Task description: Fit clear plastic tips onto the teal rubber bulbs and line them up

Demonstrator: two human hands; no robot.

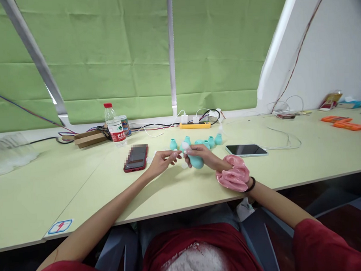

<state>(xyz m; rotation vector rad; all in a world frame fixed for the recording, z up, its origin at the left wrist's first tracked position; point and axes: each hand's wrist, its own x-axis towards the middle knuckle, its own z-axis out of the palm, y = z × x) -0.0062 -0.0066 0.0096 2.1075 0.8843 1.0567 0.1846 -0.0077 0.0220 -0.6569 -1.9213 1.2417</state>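
My right hand [202,153] grips a teal rubber bulb [196,161] just above the pale green table [176,191], and a pink scrunchie [233,173] sits on that wrist. My left hand [160,160] pinches a small clear tip [178,153] at the bulb's end, fingers closed on it. Several more teal bulbs [210,141] stand in a row right behind my hands.
A red phone [136,157] lies left of my hands, a light blue phone [246,149] to the right. At the back stand a water bottle [115,126], a can, a cardboard box, and a yellow power strip [194,125] with cables. Orange items [344,124] lie far right.
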